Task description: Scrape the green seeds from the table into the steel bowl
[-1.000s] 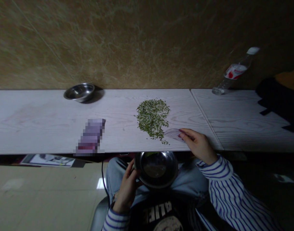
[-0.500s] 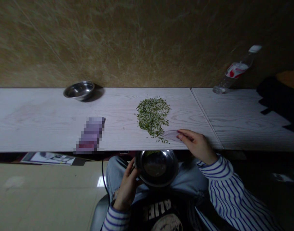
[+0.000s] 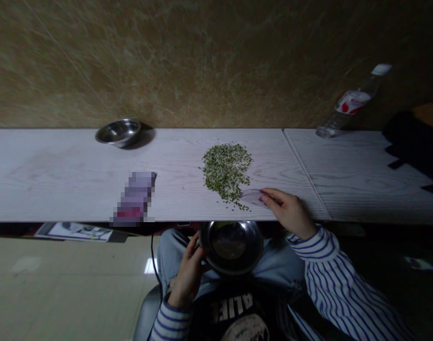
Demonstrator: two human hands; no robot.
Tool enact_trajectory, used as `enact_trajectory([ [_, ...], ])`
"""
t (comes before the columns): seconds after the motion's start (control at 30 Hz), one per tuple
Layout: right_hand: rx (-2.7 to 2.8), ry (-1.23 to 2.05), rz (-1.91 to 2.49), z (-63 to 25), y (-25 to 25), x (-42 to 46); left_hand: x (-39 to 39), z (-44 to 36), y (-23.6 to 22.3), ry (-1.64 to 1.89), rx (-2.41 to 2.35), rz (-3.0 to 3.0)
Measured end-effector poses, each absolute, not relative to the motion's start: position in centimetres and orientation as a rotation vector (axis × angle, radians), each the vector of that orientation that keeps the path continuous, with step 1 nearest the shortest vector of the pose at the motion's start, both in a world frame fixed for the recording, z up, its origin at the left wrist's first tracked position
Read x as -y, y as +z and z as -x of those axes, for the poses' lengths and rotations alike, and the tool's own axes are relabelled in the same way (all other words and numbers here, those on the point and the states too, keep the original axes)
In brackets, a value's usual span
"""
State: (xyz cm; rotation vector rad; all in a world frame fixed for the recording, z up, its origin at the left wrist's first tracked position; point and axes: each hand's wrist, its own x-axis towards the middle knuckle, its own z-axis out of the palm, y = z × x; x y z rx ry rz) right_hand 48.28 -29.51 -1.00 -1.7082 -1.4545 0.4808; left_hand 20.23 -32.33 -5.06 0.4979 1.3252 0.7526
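Small green mung beans [image 3: 225,168] lie spread in a loose patch on the white wood-grain table [image 3: 173,189], with a few strays near its front edge. My right hand [image 3: 290,210] pinches a clear, curved plastic piece [image 3: 251,196] that looks like a protractor. Its far end touches the near right side of the beans. Below the table edge, my left hand [image 3: 190,270] grips the left rim of a steel bowl [image 3: 232,246] above my lap. Some green beans show at the bowl's far side, partly hidden by the table edge.
A second steel bowl [image 3: 119,133] sits tilted at the back left by the wall. A pixelated flat item [image 3: 134,199] lies at the front left. To the right are a clear bottle [image 3: 351,104] with a white cap and a dark object [image 3: 415,142].
My right hand and the plastic piece have shifted very slightly up and left beside the beans. The left hand keeps its grip on the bowl. The view has shifted a little.
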Motion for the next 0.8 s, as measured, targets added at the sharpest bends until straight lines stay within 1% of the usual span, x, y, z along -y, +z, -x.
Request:
enact_trajectory([
  [0.8, 1.555, 0.510, 1.677, -47.2, -0.8, 29.2, 32.4, -19.8, -5.5, 0.770, -1.291, -0.507],
])
